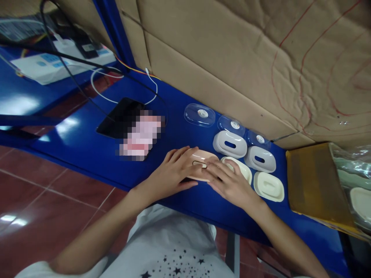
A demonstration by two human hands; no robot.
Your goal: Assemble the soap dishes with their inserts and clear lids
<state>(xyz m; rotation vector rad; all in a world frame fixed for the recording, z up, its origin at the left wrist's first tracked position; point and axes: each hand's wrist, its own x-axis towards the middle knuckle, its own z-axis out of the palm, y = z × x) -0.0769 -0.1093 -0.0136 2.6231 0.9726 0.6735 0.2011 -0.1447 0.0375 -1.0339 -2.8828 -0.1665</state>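
Observation:
A pink oval plastic piece (203, 155) with an oval outline at its middle lies on the blue table in front of me. From the left, my left hand (174, 170) grips it, fingers over the top and thumb at the near edge. My right hand (232, 179) presses on its right side with bent fingers, and both sets of fingertips meet near the middle, hiding much of it. A cream oval piece (246, 172) sits partly under my right hand's fingers. Another cream oval piece (269, 186) rests farther right. Behind are two pale grey oval pieces (227, 143) with slots.
Several clear plastic covers (193, 116) with round stickers line the back by the cardboard wall (203, 58). At right stands a cardboard box (315, 185) with bagged pieces. A phone (142, 135), a black tablet-like item (118, 119), cables and a power strip (43, 65) are left.

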